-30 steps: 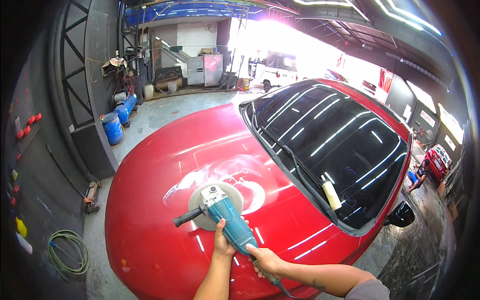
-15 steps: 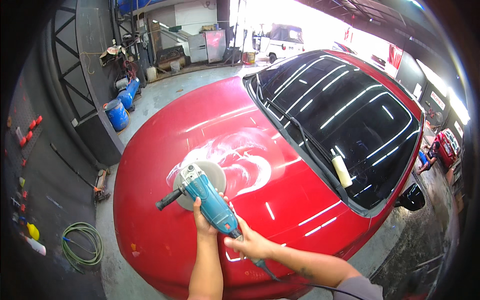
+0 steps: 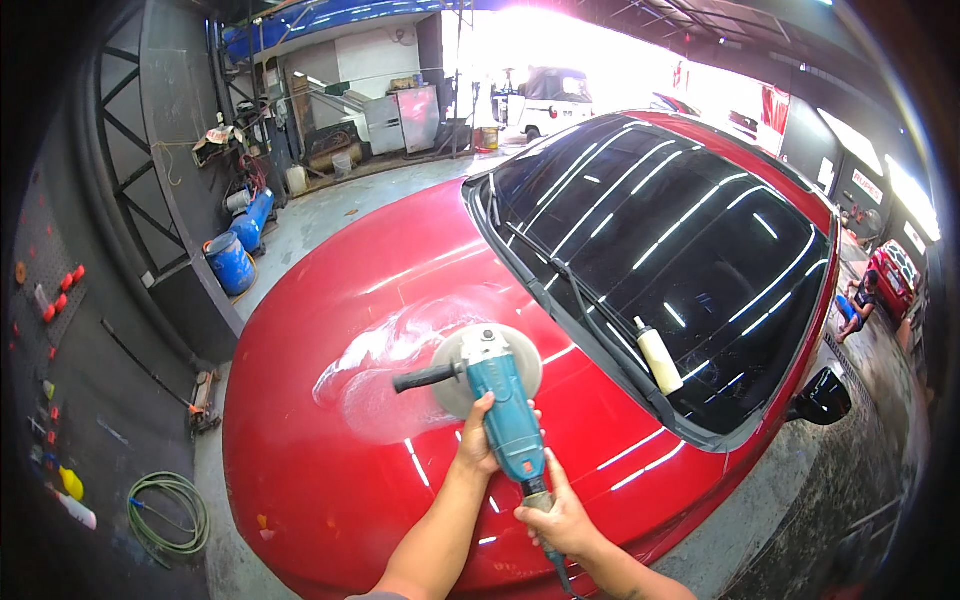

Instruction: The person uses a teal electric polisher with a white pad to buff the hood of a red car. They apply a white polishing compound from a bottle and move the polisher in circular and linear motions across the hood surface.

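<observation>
Gripping a teal polisher (image 3: 508, 420) on a red car hood (image 3: 320, 290), the left hand (image 3: 480, 440) is closed around its hard casing and the right hand (image 3: 560, 520) around its rear handle. The round, pale pad (image 3: 528, 362) lies against the glossy hood, at the edge of streaky white smears (image 3: 370, 350). A cream-coloured bottle (image 3: 658, 360) with a narrow nozzle rests on the smooth, dark windshield (image 3: 600, 235); whether contents or plastic give the colour cannot be told. The contents of the cylindrical blue drum (image 3: 230, 265) are indiscernible.
</observation>
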`<action>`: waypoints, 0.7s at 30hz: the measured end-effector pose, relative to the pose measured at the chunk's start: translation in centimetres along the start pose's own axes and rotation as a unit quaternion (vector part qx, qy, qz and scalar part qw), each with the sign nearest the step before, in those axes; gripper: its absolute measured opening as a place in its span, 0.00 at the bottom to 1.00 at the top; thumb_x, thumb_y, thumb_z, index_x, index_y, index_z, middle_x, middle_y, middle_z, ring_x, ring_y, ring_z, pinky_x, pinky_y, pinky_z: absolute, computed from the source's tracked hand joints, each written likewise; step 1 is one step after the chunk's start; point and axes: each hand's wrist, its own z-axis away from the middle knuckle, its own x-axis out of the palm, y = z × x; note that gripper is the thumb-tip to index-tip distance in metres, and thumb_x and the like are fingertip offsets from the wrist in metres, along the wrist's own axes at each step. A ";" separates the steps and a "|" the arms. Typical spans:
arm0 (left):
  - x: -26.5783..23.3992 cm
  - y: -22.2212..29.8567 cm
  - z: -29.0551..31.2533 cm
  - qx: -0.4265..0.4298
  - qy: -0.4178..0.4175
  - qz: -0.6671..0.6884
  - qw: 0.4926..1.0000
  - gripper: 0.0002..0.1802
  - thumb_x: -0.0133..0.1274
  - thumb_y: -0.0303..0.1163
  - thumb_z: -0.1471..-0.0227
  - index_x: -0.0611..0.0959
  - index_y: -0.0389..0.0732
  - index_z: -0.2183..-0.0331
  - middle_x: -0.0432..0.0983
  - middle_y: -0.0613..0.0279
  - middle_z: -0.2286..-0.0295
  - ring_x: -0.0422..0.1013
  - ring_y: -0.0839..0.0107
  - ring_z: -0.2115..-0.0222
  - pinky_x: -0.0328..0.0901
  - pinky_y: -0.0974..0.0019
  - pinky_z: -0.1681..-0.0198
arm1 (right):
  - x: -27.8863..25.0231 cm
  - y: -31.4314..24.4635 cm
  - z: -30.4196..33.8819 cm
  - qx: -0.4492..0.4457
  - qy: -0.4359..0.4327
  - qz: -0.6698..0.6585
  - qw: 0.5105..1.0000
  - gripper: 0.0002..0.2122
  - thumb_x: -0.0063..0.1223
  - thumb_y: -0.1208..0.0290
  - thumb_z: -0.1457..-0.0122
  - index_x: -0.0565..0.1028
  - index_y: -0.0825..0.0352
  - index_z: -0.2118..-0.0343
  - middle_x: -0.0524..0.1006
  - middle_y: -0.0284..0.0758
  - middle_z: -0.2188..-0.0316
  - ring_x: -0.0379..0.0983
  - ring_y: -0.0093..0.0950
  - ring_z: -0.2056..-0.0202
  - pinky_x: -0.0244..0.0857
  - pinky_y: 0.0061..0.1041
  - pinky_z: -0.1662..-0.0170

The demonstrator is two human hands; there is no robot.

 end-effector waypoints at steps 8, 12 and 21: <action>2.0 -2.1 -2.7 -0.043 0.020 -0.056 0.997 0.40 0.61 0.55 0.38 0.73 0.33 0.40 0.80 0.44 0.52 0.81 0.48 0.50 0.79 0.37 0.47 | -2.8 -0.2 1.4 -0.006 0.020 -0.052 0.998 0.58 0.66 0.79 0.39 0.28 0.52 0.20 0.78 0.34 0.73 0.76 0.24 0.79 0.73 0.27 0.77; 1.6 -0.7 1.7 -0.024 0.047 -0.079 0.995 0.39 0.61 0.55 0.38 0.74 0.33 0.41 0.81 0.43 0.52 0.81 0.48 0.50 0.80 0.39 0.48 | -0.2 1.7 2.1 -0.012 -0.016 -0.077 0.997 0.59 0.66 0.80 0.40 0.28 0.53 0.20 0.78 0.34 0.72 0.76 0.24 0.78 0.72 0.28 0.76; 0.0 2.2 10.1 0.025 0.086 -0.081 0.993 0.37 0.60 0.53 0.37 0.74 0.33 0.40 0.81 0.42 0.53 0.82 0.47 0.52 0.80 0.40 0.49 | 4.7 4.1 3.6 0.012 -0.078 -0.057 0.995 0.59 0.66 0.79 0.39 0.27 0.56 0.20 0.78 0.35 0.72 0.75 0.24 0.79 0.72 0.27 0.76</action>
